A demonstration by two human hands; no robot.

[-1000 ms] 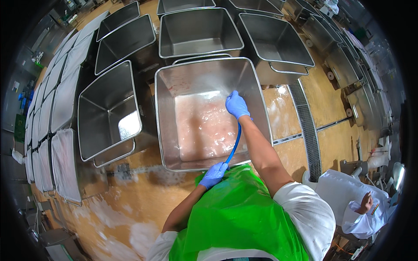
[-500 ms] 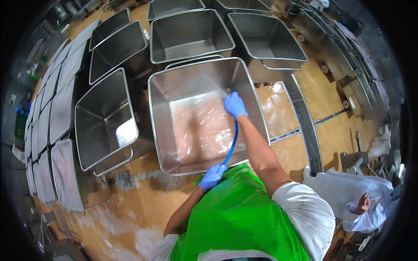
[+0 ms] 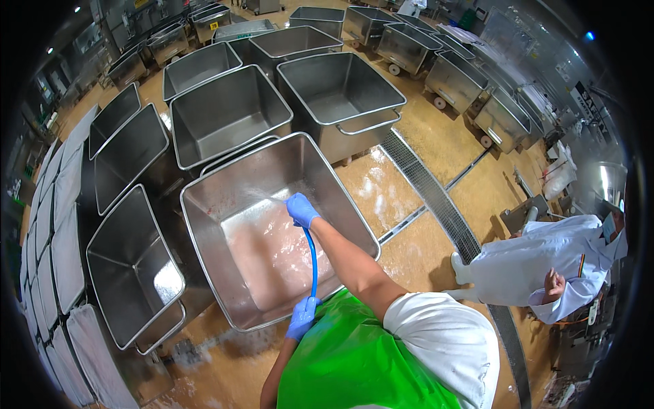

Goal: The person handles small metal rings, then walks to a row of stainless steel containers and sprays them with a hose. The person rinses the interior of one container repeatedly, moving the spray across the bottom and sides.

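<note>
A blue hose [image 3: 313, 259] runs between my two hands, both in blue gloves. My right hand [image 3: 301, 209] grips its front end over the big steel tub [image 3: 204, 262]. A thin spray leaves that hand toward the tub's far left wall. My left hand [image 3: 302, 317] is closed round the hose lower down, beside the tub's near rim and my green apron [image 3: 354, 361]. Pale pinkish, cloudy liquid [image 3: 272, 252] covers part of the tub's bottom. My right fingers hide the hose's tip.
Steel tubs such as this one [image 3: 136, 266] stand close on the left, with more [image 3: 340, 88] beyond. Covered tubs [image 3: 65, 232] line the far left. A floor drain grate [image 3: 426, 184] crosses the wet floor [image 3: 470, 160]. A person in white [image 3: 545, 259] stands at the right.
My view has swung up and to the right, showing more of the room and the person at the right. Both hands still hold the hose, and the spray now points leftward.
</note>
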